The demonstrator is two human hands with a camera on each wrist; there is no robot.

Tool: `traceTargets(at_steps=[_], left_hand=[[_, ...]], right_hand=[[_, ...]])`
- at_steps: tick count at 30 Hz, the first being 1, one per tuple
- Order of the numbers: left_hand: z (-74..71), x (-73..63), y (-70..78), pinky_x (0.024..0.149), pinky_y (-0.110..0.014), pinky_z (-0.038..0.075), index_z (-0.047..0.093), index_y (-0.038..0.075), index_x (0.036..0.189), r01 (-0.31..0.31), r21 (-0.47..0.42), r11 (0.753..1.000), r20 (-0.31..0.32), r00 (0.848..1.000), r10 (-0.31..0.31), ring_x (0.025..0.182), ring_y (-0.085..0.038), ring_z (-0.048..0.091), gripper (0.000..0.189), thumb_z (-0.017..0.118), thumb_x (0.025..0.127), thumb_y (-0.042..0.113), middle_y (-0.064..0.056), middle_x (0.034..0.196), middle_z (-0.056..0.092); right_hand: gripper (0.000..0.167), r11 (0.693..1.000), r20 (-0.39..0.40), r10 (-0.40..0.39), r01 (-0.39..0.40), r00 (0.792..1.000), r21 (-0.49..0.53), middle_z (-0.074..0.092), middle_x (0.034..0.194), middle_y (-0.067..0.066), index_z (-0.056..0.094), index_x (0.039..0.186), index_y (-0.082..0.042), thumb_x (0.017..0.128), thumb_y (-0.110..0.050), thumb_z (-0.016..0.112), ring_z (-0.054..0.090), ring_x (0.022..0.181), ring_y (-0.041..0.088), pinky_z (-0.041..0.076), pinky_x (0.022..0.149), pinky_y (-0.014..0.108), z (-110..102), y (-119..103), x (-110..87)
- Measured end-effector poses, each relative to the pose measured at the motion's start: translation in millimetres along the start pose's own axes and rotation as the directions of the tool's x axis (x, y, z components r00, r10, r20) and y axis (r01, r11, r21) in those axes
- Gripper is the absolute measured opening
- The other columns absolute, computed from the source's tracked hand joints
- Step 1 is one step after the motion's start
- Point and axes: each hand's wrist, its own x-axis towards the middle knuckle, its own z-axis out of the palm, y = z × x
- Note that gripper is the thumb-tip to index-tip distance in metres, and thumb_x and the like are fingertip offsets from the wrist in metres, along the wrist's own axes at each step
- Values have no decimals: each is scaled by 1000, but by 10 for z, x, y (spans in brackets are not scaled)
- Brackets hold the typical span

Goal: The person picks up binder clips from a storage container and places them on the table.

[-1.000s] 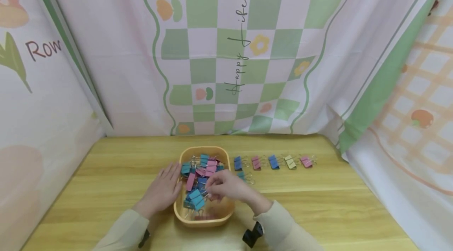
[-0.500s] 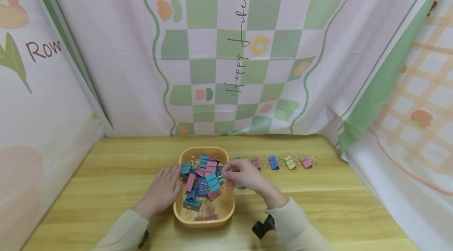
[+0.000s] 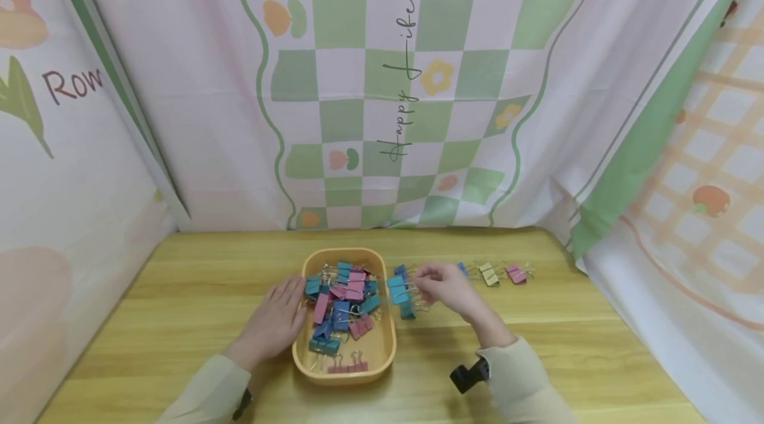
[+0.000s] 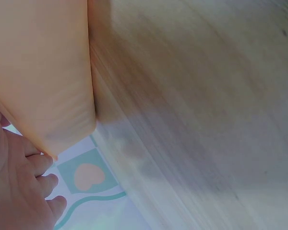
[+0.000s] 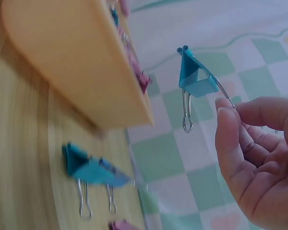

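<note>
My right hand [image 3: 444,288] pinches a light blue binder clip [image 3: 398,289] by one wire handle, just right of the yellow basket [image 3: 345,379]. In the right wrist view the clip [image 5: 201,86] hangs from thumb and forefinger, its other handle dangling. Below it on the table lies a teal binder clip [image 3: 408,310]. My left hand [image 3: 271,318] rests along the basket's left side with straight fingers; the left wrist view shows its fingers against the basket wall [image 4: 43,62]. Several pink, blue and teal binder clips [image 3: 341,315] lie jumbled inside the basket.
Along the back right of the wooden table [image 3: 513,357] runs a row of clips, including a blue clip [image 3: 400,271], a yellow clip [image 3: 489,274] and a pink clip [image 3: 516,274]. My right hand covers part of that row. A patterned curtain [image 3: 388,165] closes off the back.
My right hand has lifted the light blue clip up from the basket and carried it right, past the rim and over the table. The left hand and the basket stay put.
</note>
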Motion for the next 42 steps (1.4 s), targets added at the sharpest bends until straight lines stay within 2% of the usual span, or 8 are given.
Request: traceTargets(at_steps=[6, 10, 16, 20, 27, 33, 42], left_hand=[[10, 2, -4, 108, -50, 16, 24, -5, 142, -8, 12, 1000, -5, 1000, 8, 134, -37, 19, 56, 38, 98, 27, -21, 147, 23], [8, 0, 0, 108, -50, 14, 24, -5, 142, 0, -1, 1000, 1, 1000, 0, 134, -38, 19, 57, 38, 98, 28, -21, 147, 22], [16, -8, -5, 108, -50, 14, 24, -4, 143, 14, -1, 1000, 12, 1000, -14, 134, -37, 18, 57, 36, 98, 29, -20, 147, 22], [25, -10, -11, 108, -50, 14, 25, -4, 143, 11, 0, 1000, 10, 1000, -11, 134, -37, 19, 57, 37, 98, 29, -21, 147, 23], [17, -7, -3, 108, -49, 14, 25, -4, 142, 10, 1, 1000, 8, 1000, -10, 134, -37, 18, 57, 37, 98, 29, -21, 147, 23], [0, -13, 8, 108, -49, 13, 24, -4, 143, 14, -2, 1000, 16, 1000, -14, 134, -37, 18, 57, 37, 98, 29, -21, 147, 22], [-10, -2, 11, 109, -49, 13, 23, -3, 143, 24, -8, 1000, 29, 999, -24, 135, -37, 16, 57, 36, 99, 29, -20, 148, 21]], right_hand=[[21, 999, -60, 40, -39, 997, 7, 62, 87, 20, 56, 100, 15, 90, -4, 55, 59, 68, 25, 55, 60, 35, -173, 158, -33], [22, 998, -95, 65, -65, 993, -1, 62, 78, 15, 56, 101, 14, 91, -5, 55, 60, 67, 24, 55, 60, 37, -263, 226, -73], [23, 994, -132, 107, -111, 985, -22, 62, 77, 16, 55, 101, 17, 91, -4, 54, 59, 66, 21, 55, 64, 42, -354, 362, -105], [22, 990, -156, 133, -140, 979, -34, 63, 77, 18, 54, 100, 18, 91, -2, 53, 60, 65, 21, 55, 64, 42, -386, 471, -106], [19, 979, -198, 188, -200, 962, -42, 63, 73, 12, 58, 96, 14, 91, -4, 54, 60, 65, 22, 55, 62, 37, -422, 630, -97], [21, 971, -200, 216, -232, 956, -59, 64, 77, 18, 58, 98, 15, 91, -4, 53, 60, 64, 21, 54, 60, 36, -436, 723, -86], [17, 968, -213, 219, -240, 952, -79, 64, 75, 17, 59, 95, 14, 90, -1, 53, 59, 63, 22, 55, 59, 35, -431, 801, -45]])
